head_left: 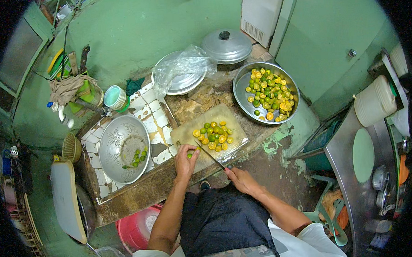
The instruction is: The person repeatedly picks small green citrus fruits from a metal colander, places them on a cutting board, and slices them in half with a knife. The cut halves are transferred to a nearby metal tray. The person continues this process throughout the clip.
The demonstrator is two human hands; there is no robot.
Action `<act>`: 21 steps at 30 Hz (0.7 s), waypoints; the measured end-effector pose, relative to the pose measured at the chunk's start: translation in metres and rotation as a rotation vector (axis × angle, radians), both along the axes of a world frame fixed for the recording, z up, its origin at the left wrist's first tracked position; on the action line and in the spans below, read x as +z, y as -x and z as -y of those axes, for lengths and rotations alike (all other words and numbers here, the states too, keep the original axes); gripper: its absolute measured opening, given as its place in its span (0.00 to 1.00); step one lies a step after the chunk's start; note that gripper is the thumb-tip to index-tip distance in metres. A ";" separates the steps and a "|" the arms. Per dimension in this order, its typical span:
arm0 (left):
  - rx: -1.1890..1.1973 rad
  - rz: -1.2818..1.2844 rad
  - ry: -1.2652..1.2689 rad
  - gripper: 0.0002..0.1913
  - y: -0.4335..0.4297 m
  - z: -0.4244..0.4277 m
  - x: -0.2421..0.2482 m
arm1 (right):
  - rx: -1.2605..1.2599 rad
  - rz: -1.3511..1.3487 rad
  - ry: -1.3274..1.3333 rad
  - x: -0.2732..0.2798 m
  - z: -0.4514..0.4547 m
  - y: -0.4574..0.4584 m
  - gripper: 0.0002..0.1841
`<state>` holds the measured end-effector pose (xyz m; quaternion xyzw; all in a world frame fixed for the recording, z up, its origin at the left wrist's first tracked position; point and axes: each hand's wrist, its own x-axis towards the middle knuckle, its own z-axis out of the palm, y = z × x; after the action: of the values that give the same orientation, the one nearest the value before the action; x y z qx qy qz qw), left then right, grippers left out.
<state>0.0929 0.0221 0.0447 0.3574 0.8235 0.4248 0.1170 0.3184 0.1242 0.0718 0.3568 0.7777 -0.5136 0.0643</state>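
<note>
My left hand [185, 160] is at the left edge of a worn cutting board [183, 133], its fingers around a small green citrus fruit [189, 156]. My right hand [242, 179] grips a kitchen knife [212, 157] by the handle. The blade slants up and left over the board, its tip close to my left fingers. A pile of halved citrus [213, 135], green-skinned with orange flesh, covers the middle of the board. Left of my hands, an aluminium colander [115, 142] holds several whole green fruits [136, 158]. A wide metal basin [240, 92] at the right contains many cut halves [270, 94].
Behind the board are a lidded pot [226, 46] and a second lid under a clear plastic bag [186, 65]. Stacked cups [115, 98] stand near a tap [62, 114]. Knives [84, 58] hang in a wall holder. A red tub [136, 228] is below the counter.
</note>
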 end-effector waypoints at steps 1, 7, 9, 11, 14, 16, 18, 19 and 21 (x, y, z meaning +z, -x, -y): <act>-0.004 0.017 0.008 0.11 0.001 0.000 0.001 | -0.006 0.035 -0.003 0.000 0.001 0.000 0.30; -0.007 0.028 -0.007 0.10 0.003 0.001 -0.001 | -0.010 0.004 -0.009 0.002 0.004 -0.005 0.30; -0.021 -0.008 -0.041 0.10 0.003 0.000 -0.004 | 0.000 0.075 -0.012 0.003 0.004 -0.005 0.30; -0.023 -0.031 -0.024 0.10 0.004 -0.001 -0.005 | 0.001 0.096 -0.023 0.003 0.004 0.000 0.30; -0.008 0.008 -0.003 0.10 0.004 0.000 -0.007 | -0.012 0.055 -0.041 0.000 0.007 0.017 0.30; 0.012 0.033 0.001 0.10 0.006 0.000 -0.006 | -0.021 -0.083 -0.046 0.001 0.008 0.026 0.30; 0.037 0.059 0.004 0.10 0.005 0.000 -0.006 | -0.018 -0.025 -0.003 0.004 0.008 0.026 0.30; 0.057 0.067 -0.001 0.10 0.006 0.000 -0.006 | -0.022 0.008 0.013 0.006 0.007 0.023 0.30; 0.097 0.099 -0.002 0.10 0.004 0.000 -0.008 | 0.007 0.024 0.036 0.011 0.007 0.009 0.29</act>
<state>0.0892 0.0223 0.0369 0.2956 0.8327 0.4478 0.1366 0.3094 0.1173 0.0829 0.3587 0.7688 -0.5230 0.0818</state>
